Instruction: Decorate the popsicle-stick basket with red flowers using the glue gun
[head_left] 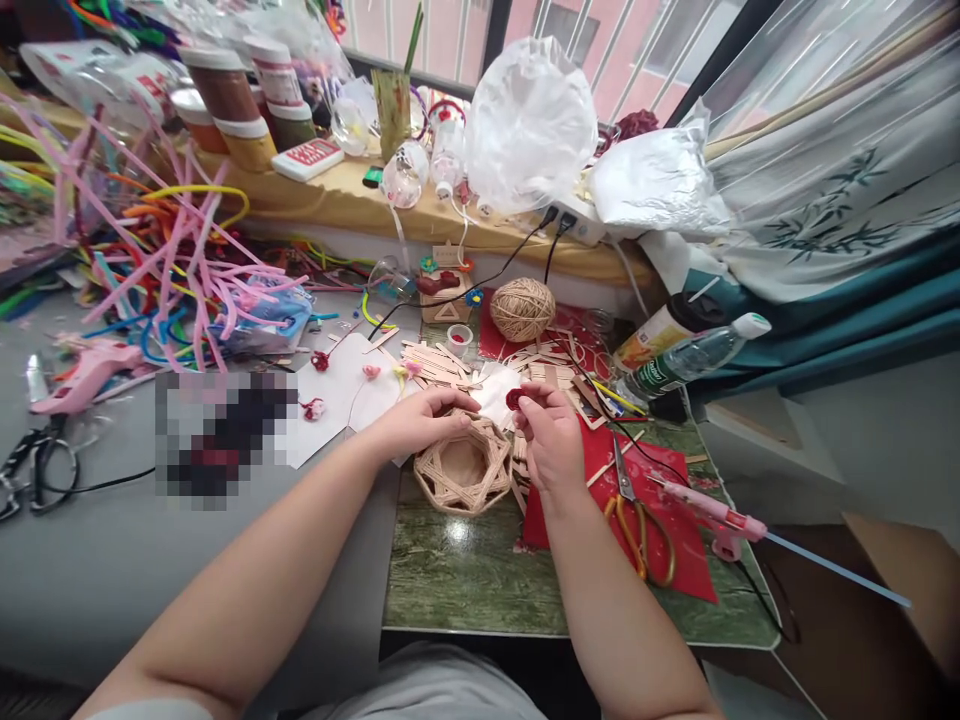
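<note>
Forearms (289,560) of mine stretch over the green tabletop (465,590) to a woven basket (442,490).
My left hand (421,420) curves at its far rim, though I cannot tell whether it grips; my right hand (555,440) pinches a small dark-red piece (514,399) just past the basket's far right edge. Behind lie loose wooden sticks (435,365), then a ball of twine (523,310).

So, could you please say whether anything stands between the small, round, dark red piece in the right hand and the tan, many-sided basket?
Nothing visible blocks the way from the small, round, dark red piece in the right hand to the tan, many-sided basket. The left hand covers part of the basket's far rim.
</note>
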